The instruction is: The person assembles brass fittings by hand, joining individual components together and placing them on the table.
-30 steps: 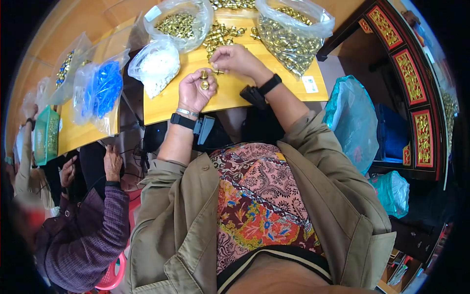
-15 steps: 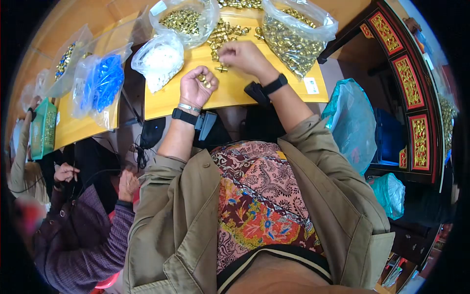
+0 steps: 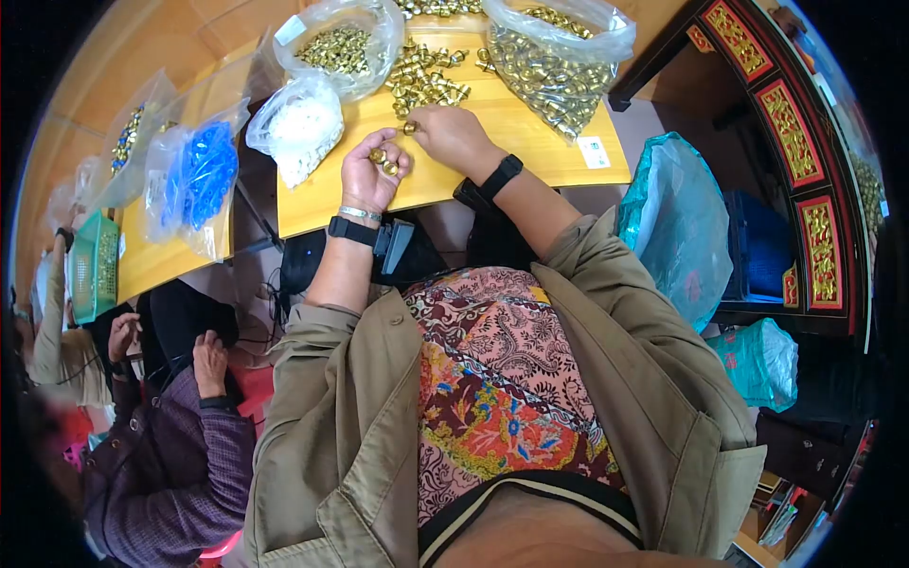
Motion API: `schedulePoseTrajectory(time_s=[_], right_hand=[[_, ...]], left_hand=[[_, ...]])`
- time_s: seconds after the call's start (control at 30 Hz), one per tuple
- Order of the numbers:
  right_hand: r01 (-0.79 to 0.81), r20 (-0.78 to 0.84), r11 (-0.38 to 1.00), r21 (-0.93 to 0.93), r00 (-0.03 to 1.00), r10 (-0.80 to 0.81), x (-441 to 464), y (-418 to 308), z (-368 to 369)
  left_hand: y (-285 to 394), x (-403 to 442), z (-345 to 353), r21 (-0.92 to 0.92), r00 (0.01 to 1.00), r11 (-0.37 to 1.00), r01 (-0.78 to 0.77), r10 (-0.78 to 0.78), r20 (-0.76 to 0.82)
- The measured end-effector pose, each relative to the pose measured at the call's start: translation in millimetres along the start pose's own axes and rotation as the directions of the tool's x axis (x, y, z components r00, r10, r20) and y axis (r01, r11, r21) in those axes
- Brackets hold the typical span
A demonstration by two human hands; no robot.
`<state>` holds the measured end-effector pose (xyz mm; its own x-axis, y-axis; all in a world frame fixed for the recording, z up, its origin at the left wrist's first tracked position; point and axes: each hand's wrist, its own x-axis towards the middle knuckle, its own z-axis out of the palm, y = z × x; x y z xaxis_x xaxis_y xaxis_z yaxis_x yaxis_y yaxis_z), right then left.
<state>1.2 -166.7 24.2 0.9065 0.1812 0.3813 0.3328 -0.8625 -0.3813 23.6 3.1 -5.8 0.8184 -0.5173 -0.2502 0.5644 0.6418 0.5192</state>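
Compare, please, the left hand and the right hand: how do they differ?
The left hand is palm up; the right hand shows its back. The left hand holds gold-coloured pieces in curled fingers; the right hand touches a single piece. A bracelet shows on the left hand's wrist, none on the right hand's. Both have dark straps at the wrist.
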Motion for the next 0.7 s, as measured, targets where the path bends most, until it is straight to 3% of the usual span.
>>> schedulePoseTrajectory(time_s=[0.43,0.7], right_hand=[[0.039,-0.073,0.996,0.076,0.997,-0.033,-6,0,5],[0.102,0.095,0.955,0.28,0.987,-0.133,-14,3,1]], left_hand=[[-1,-4,0,0.12,0.998,0.993,-0.011,0.019,-0.063],[-1,-3,0,0.081,0.996,0.996,-0.043,0.049,-0.077]])
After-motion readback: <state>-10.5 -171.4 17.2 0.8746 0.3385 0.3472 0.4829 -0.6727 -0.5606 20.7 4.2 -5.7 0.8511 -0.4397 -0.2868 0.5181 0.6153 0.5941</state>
